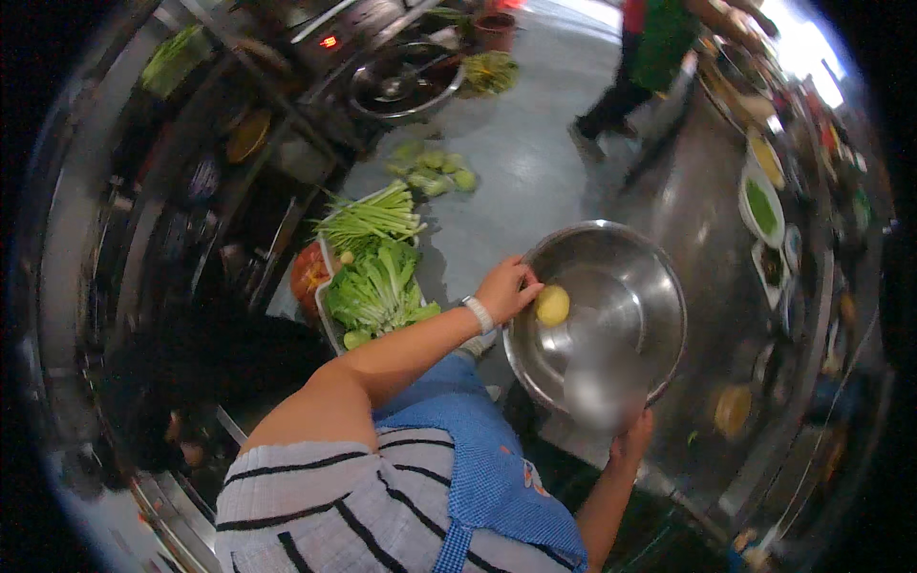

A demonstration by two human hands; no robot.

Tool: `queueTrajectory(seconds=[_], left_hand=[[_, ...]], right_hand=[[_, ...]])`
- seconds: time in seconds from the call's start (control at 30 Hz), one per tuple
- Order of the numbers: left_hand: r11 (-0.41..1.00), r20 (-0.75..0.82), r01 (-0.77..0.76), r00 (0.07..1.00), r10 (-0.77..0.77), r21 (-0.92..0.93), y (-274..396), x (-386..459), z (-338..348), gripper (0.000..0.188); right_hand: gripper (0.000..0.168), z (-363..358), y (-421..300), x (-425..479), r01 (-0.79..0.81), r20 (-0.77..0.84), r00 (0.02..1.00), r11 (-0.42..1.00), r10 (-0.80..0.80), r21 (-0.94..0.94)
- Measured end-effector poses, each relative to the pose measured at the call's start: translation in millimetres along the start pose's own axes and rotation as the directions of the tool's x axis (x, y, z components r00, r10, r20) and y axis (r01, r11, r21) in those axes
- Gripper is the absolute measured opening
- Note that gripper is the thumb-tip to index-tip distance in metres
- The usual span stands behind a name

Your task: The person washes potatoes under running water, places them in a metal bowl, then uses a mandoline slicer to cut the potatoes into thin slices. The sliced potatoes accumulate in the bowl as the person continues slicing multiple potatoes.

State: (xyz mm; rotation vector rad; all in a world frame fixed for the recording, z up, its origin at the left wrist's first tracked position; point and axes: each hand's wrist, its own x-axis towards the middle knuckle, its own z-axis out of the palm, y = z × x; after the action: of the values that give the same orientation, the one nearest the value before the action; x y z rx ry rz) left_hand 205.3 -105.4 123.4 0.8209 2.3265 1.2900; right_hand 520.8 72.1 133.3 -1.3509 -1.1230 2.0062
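A large, round stainless steel bowl (648,286) is in front of my body, its inside turned up to view. My left hand (507,292) grips the bowl's left rim, thumb over the edge. Just beside that thumb, inside the bowl, sits a peeled yellow potato (552,306); I cannot tell whether the thumb touches it. At the lower right rim, my right hand (632,438) holds the bowl, with most of its fingers hidden beneath. A patch of the bowl's lower inside is blurred.
White crates on the floor hold leafy lettuce (380,290) and green stalks (376,218). Beyond are round green vegetables (433,172) and a big metal basin (408,82). A person in a green apron (666,43) stands ahead. Dishes of chopped greens (761,206) line the right counter.
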Motion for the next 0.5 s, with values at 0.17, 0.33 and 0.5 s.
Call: queueTrajectory(seconds=[0.17,0.33,0.5], left_hand=[[0.977,-0.358,0.204,0.910,-0.211,-0.057,-79.7,-43.4,-80.9,0.024],[0.868,-0.348,0.486,0.801,-0.488,-0.101,-146.9,-56.9,-123.9,0.029],[0.301,0.050,0.504,0.570,-0.820,-0.809,-180.8,-15.6,-131.9,0.044]], right_hand=[[0.015,68.2,16.5,70.4,-0.108,0.181,0.967,0.933,0.179,-0.342],[0.012,214.1,-6.4,110.4,0.054,0.433,0.883,0.879,0.180,-0.474],[0.014,342.1,-19.1,143.7,0.076,0.443,0.870,0.829,0.216,-0.554]])
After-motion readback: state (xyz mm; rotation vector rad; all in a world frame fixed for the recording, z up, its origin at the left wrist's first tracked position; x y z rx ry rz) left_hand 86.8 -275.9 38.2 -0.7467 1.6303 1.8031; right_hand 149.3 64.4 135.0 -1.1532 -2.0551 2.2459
